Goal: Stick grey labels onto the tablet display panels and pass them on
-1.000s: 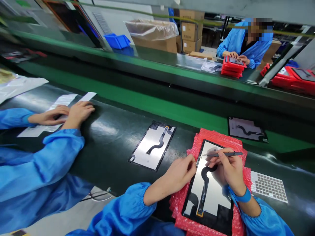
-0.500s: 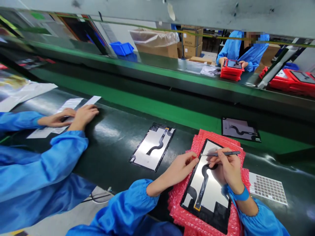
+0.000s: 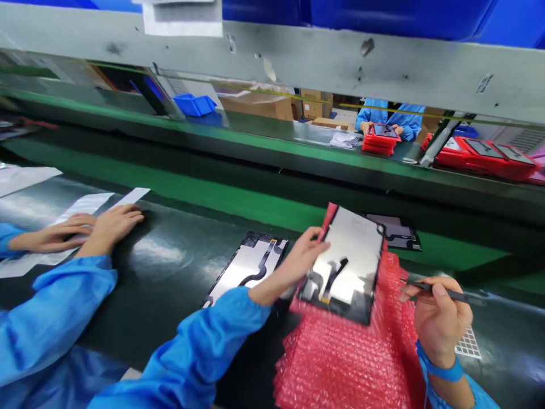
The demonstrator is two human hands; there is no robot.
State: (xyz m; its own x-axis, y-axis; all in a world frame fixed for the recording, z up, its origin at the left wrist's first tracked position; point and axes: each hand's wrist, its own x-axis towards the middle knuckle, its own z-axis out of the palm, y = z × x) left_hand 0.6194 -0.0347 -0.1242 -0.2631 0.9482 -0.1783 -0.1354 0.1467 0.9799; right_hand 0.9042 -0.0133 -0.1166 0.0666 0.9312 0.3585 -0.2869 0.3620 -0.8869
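Observation:
My left hand [image 3: 303, 257] is closed on the left edge of a display panel [image 3: 356, 241], which is lifted and tilted above a pile of red bubble-wrap bags [image 3: 340, 360]. A bit of red wrap shows behind the panel's upper left corner. The panel has a silvery back, black borders and a dark flex cable [image 3: 334, 278]; its lower part is blurred. Off to the right, my right hand [image 3: 443, 321] grips dark tweezers [image 3: 451, 294], clear of the panel. Partly behind my left forearm, a second display panel [image 3: 249, 262] lies on the bench.
A third panel [image 3: 395, 232] lies beyond the pile, and a sheet of small squares [image 3: 468, 344] is under my right hand. At left, a co-worker's hands [image 3: 108, 227] rest on white strips [image 3: 87, 205]. Across the line, another person holds a red stack [image 3: 378, 142]. A grey beam [image 3: 298, 59] crosses above.
My left hand has raised the panel off the pile and moved it away from me, baring the red wrap. My right hand has drawn away rightward with the tweezers. The view has tilted up.

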